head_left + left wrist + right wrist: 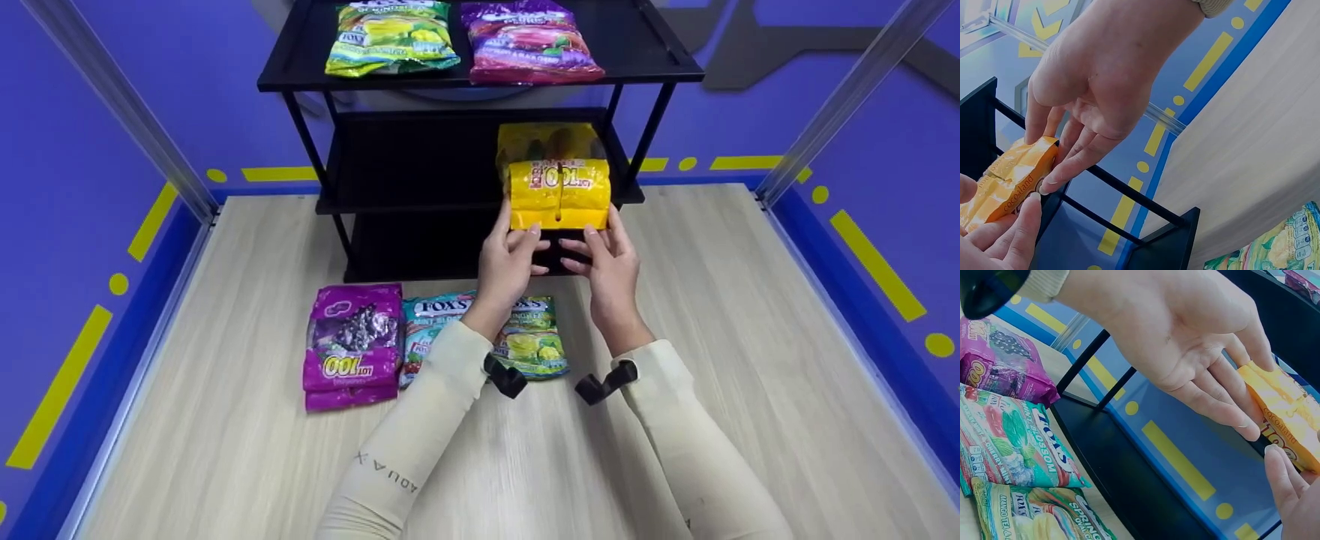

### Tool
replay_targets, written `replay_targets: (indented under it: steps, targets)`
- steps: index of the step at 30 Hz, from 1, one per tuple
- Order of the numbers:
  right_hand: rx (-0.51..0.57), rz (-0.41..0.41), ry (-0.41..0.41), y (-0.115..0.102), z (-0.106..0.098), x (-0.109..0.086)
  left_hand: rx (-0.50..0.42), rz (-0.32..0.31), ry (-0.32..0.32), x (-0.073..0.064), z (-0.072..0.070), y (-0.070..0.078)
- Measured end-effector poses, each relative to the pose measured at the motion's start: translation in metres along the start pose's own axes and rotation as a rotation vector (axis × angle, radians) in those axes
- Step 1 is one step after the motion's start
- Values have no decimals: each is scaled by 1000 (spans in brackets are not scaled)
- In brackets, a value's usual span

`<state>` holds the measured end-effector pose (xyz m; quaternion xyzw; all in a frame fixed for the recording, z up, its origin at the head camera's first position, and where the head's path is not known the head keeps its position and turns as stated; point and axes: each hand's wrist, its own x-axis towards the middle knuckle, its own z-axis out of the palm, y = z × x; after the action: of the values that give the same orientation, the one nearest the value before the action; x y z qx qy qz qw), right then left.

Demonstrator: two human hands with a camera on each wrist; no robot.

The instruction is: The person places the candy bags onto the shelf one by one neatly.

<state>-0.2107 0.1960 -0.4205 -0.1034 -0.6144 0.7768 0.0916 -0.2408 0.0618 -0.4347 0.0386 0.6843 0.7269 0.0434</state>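
Both hands hold a yellow Lot 100 candy bag (559, 196) by its near edge, at the right end of the rack's middle shelf (420, 161). My left hand (507, 271) has its thumb on top of the left corner and its fingers around the side and below. The right hand (615, 283) grips the opposite corner the same way. The bag's near part is folded over, and its see-through part lies toward the back. Seen from the left wrist, the word "cocoaland" shows on the yellow bag's (1013, 180) side, between the fingertips of both hands.
A green-yellow candy bag (394, 39) and a purple-red one (529, 41) lie on the top shelf. On the wooden table before the rack are a purple Lot 100 bag (352, 346), a teal Fox's bag (427, 330) and a green Fox's bag (534, 345). Blue walls enclose three sides.
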Motion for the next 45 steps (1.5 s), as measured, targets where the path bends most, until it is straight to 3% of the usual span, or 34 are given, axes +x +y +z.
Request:
replay_targets:
  steps: [17,34,45]
  targets:
    - [-35,-19,-60,15,-11,21,-2,-10,-17,8,-4,-2]
    - [-47,39,-139,11,-15,28,-17,-23,-32,14,-6,-1]
    - [-59,31,-150,10,-17,32,-35,-48,-36,17,-6,1]
